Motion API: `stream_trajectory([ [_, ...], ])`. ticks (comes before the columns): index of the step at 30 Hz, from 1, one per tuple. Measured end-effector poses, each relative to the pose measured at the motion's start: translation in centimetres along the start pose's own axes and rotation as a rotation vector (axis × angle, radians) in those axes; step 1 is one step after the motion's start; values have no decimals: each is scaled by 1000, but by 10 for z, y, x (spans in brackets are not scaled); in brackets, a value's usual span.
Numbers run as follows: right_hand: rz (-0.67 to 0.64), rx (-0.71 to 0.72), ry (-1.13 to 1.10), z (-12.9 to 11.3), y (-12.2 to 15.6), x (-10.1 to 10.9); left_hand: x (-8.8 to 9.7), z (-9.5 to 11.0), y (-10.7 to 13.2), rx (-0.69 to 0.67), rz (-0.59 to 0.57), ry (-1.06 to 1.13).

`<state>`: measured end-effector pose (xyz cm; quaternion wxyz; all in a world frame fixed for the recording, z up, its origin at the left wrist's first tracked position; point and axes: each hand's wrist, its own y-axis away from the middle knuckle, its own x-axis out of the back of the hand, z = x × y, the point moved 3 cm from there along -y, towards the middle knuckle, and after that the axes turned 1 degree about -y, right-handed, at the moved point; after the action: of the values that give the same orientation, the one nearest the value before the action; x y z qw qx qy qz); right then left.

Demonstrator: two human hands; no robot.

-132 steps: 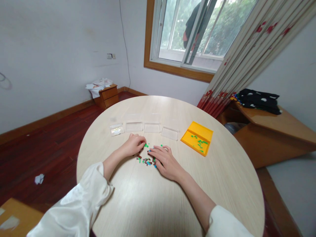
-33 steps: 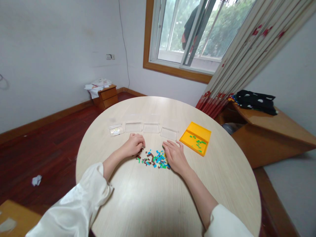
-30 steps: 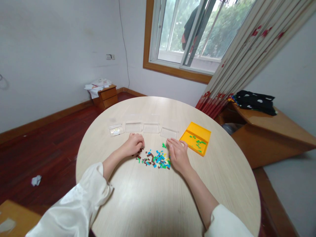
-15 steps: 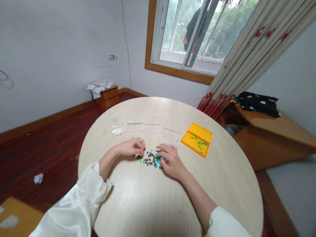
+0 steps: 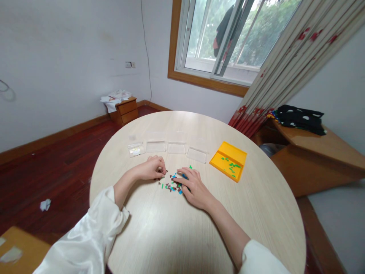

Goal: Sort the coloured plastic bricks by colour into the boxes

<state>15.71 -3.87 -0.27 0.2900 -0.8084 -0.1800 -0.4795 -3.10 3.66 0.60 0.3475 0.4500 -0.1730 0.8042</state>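
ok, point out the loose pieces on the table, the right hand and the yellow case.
Loose pieces (image 5: 173, 188): head view, uncovered cluster beside the right hand's fingers.
Right hand (image 5: 196, 189): head view, back of the hand.
Yellow case (image 5: 232, 153): head view, bare far section.

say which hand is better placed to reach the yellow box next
Right, most likely. The right hand is closer to the yellow box, which lies on that side. The left hand is farther off, at the opposite edge of the coloured pieces.
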Motion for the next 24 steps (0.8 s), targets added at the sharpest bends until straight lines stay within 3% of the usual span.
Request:
stream_trajectory([
  [13, 94, 24, -10, 5, 0, 1, 5, 1, 1, 46, 34, -58],
  [24, 133, 14, -17, 3, -2, -1, -1, 5, 2, 23, -57, -29],
])
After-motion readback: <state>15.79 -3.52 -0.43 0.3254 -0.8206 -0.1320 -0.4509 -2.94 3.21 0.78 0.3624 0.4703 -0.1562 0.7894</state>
